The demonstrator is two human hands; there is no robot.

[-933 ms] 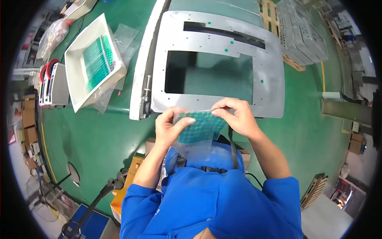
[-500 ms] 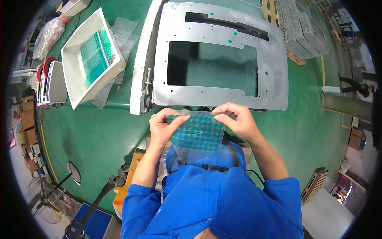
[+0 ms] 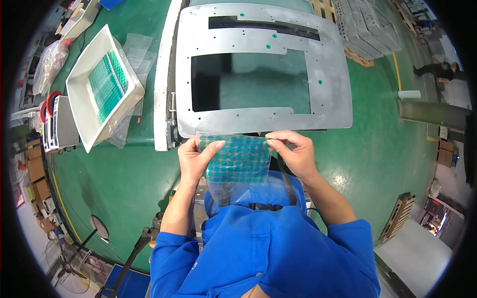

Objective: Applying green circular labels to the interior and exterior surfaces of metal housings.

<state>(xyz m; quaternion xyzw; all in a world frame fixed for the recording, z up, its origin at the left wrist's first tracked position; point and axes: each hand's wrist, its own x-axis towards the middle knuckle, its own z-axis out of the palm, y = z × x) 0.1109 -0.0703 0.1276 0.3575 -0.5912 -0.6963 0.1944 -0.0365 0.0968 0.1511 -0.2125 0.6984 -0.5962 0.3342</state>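
Between my two hands hangs a clear film sheet covered with rows of round teal stickers, held in front of my blue workwear. My left hand pinches its upper left corner between thumb and fingers. At the upper right corner, my right hand grips it the same way. Just beyond the sheet lies a grey metal panel with a large rectangular opening, a long slot and small holes. Several teal dots sit on the panel's face.
On the left, a white tray holds more teal sticker sheets, with clear plastic bags beside it. Grey crates are stacked on a pallet at the far right. Another person is in the distance at right.
The sticker sheet has been spread wider and now shows more of its left side. My left hand has shifted left. The tray and panel appear farther left in the view.
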